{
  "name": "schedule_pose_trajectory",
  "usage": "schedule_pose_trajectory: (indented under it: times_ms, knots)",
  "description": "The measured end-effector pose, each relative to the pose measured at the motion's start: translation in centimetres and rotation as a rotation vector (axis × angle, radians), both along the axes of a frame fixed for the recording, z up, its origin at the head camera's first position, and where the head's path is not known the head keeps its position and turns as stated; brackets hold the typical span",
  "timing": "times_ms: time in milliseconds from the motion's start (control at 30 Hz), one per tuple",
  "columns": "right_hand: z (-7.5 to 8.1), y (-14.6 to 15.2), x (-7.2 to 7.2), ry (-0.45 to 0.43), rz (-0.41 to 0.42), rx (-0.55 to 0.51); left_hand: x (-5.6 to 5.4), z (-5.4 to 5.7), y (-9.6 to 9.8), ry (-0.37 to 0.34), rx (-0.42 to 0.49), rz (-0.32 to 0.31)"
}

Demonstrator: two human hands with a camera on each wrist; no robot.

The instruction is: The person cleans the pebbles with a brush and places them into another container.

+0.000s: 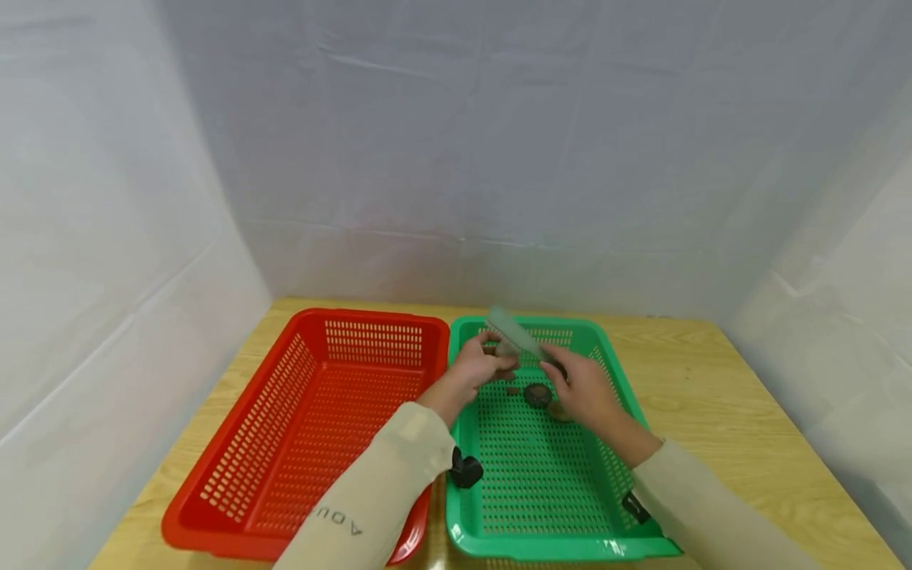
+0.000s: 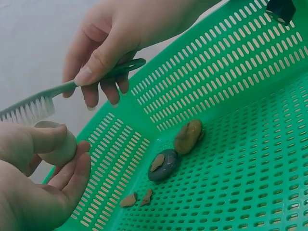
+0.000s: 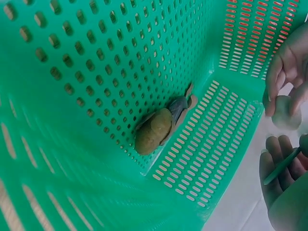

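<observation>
Over the far part of the green basket (image 1: 563, 548), my left hand (image 1: 479, 368) grips a smooth, pale rounded stone (image 2: 58, 147) between thumb and fingers. My right hand (image 1: 586, 388) holds a green brush (image 2: 61, 88) by its handle, thumb along the top. The brush's white bristles (image 2: 29, 111) face down, close above the stone in the left wrist view. Below the hands, a dark stone (image 2: 166, 169) with a brown flake on top lies on the basket floor. Touching it is a yellowish-brown stone (image 3: 153, 132). Small brown flakes (image 2: 128, 200) lie beside them.
A red basket (image 1: 245, 540) stands directly left of the green one on the wooden table (image 1: 684, 368). Black clips (image 1: 466, 470) show by the green basket's sides, near my wrists. White sheeting (image 1: 499, 158) encloses the back and both sides.
</observation>
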State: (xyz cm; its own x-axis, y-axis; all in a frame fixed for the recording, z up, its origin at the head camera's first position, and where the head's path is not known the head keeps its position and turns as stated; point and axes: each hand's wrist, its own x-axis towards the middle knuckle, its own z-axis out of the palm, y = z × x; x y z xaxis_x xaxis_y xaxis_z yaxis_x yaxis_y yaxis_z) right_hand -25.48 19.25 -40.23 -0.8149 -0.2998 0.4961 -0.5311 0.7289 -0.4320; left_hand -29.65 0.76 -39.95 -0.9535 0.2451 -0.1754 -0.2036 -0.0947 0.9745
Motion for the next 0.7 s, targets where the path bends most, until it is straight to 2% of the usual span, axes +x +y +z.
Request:
schedule_pose_trajectory:
  times_ms: [200, 433, 567, 700]
  knots:
    - [0.02, -0.04, 0.13, -0.020, 0.018, 0.004, -0.04, -0.29, -0.12, 0.019, -0.006, -0.010]
    - [-0.01, 0.06, 0.11, -0.053, 0.020, -0.006, -0.15, -0.17, -0.04, 0.005, -0.006, -0.010]
    - [0.00, 0.07, 0.03, -0.080, -0.006, 0.002, -0.14, -0.21, -0.04, 0.018, -0.038, 0.004]
    - [-0.03, 0.07, -0.13, -0.118, -0.066, 0.004, -0.11, -0.29, -0.11, 0.060, -0.120, 0.015]
